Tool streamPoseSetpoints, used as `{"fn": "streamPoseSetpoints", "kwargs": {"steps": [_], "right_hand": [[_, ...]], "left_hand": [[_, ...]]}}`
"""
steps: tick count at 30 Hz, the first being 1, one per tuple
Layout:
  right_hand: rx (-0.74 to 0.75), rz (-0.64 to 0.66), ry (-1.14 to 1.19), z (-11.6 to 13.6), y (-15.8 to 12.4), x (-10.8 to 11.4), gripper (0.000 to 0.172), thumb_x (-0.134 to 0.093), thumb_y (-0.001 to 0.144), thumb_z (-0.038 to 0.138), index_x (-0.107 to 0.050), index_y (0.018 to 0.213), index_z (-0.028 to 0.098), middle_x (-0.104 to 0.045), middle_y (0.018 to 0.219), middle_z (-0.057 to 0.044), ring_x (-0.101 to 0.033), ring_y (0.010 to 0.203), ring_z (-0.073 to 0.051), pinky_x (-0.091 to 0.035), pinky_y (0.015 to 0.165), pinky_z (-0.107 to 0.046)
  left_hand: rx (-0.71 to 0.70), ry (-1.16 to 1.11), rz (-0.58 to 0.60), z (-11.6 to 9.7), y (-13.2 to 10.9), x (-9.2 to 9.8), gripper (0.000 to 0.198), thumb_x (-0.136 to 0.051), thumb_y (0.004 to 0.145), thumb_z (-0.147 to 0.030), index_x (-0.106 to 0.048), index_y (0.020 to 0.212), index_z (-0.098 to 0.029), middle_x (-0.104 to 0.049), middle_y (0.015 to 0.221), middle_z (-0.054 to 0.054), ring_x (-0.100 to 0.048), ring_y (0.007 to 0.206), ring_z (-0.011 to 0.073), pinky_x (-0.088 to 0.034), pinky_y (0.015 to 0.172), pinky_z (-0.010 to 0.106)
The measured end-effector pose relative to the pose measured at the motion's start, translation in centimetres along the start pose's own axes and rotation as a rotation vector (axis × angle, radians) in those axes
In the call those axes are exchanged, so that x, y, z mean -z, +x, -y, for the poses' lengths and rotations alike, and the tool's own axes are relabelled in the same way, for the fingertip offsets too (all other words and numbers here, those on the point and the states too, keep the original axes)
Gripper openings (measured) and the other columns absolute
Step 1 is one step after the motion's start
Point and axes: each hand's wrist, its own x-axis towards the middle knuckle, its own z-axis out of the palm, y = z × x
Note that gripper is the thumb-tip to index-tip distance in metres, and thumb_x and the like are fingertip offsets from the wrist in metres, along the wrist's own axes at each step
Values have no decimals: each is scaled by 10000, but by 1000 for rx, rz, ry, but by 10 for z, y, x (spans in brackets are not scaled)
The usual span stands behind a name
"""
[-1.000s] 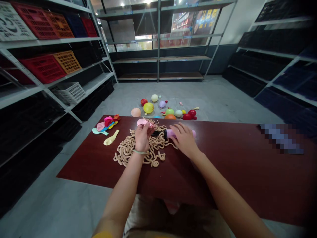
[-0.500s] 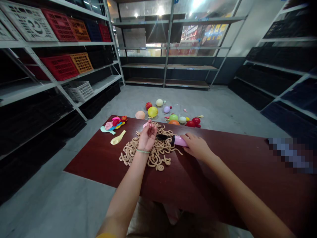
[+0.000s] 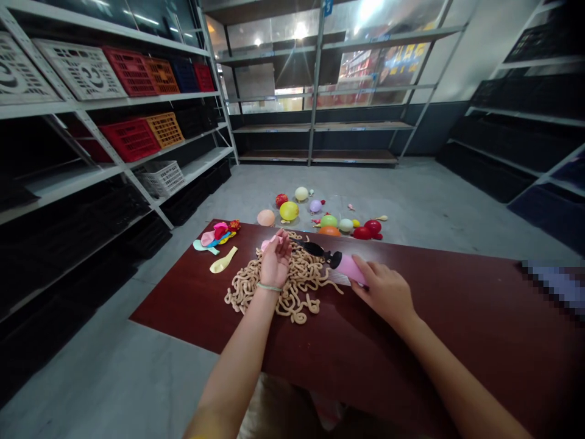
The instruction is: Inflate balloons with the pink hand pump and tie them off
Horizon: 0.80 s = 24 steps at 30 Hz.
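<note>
My right hand (image 3: 388, 292) is closed around the pink barrel of a balloon pump (image 3: 351, 269). The pump's black end points left and reaches toward my left hand, over the pile. Palm up, my left hand (image 3: 276, 261) has its fingers curled, with a pink deflated balloon (image 3: 265, 244) showing at their left side. Both hands are above or beside a heap of tan, rope-like coils (image 3: 249, 283) on the dark red table (image 3: 183, 317). A pale yellow deflated balloon (image 3: 223, 260) lies to the left of the heap.
Several deflated balloons (image 3: 208, 239) are bunched at the table's far left corner. On the floor beyond lie inflated balloons, including a yellow one (image 3: 289, 211) and an orange one (image 3: 329, 231). Shelves with crates (image 3: 130, 139) line the left. A blurred item (image 3: 555, 283) rests at the right.
My right hand has lifted the pump slightly and moved it right, showing more of its barrel and black end. My left hand stays by the heap. The view has shifted a little.
</note>
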Motion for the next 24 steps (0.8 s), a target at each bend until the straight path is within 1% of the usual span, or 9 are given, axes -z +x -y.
{"fn": "streamPoseSetpoints", "kwargs": {"steps": [3, 6, 11, 14, 18, 24], "right_hand": [[37, 11, 12, 5, -1, 0, 516, -441, 951, 398, -488, 1436, 228, -674, 1063, -104, -592, 919, -243, -339, 750, -341], [36, 6, 21, 7, 0, 0, 516, -454, 947, 401, -486, 1435, 236, -675, 1055, -96, -592, 910, -232, -335, 742, -332], [31, -50, 22, 6, 0, 0, 501, -481, 936, 388, -509, 1409, 224, -677, 1023, -76, -589, 888, -217, -326, 729, -320], [29, -58, 23, 5, 0, 0, 499, -490, 931, 380, -518, 1403, 218, -677, 1018, -73, -587, 873, -214, -321, 722, -320], [19, -46, 25, 7, 0, 0, 500, -484, 933, 390, -520, 1402, 220, -678, 1010, -73, -585, 864, -214, -315, 717, -318], [12, -40, 37, 10, 0, 1, 498, -489, 928, 388, -532, 1396, 223, -680, 1007, -79, -589, 871, -218, -318, 716, -316]], "left_hand": [[-7, 14, 15, 2, -1, -2, 176, -591, 912, -200, -698, 1048, -165, -736, 1065, 67, -703, 931, 109, -542, 847, 215], [-15, 11, 36, 6, -1, -3, 156, -601, 910, -209, -697, 1014, -145, -738, 1047, 77, -706, 926, 118, -537, 873, 229], [-32, -5, 60, 10, 1, -1, 143, -610, 909, -220, -694, 992, -140, -738, 1012, 76, -710, 901, 127, -539, 834, 234], [-43, -4, 72, 11, 1, -1, 146, -609, 911, -218, -696, 996, -138, -739, 988, 74, -711, 891, 130, -539, 820, 236], [-62, 15, 88, 12, 1, 0, 153, -629, 896, -232, -699, 999, -144, -742, 980, 75, -712, 901, 142, -535, 843, 252], [-70, 20, 92, 16, 2, 2, 190, -666, 875, -245, -704, 1027, -139, -741, 1019, 89, -713, 935, 158, -528, 879, 275]]}}
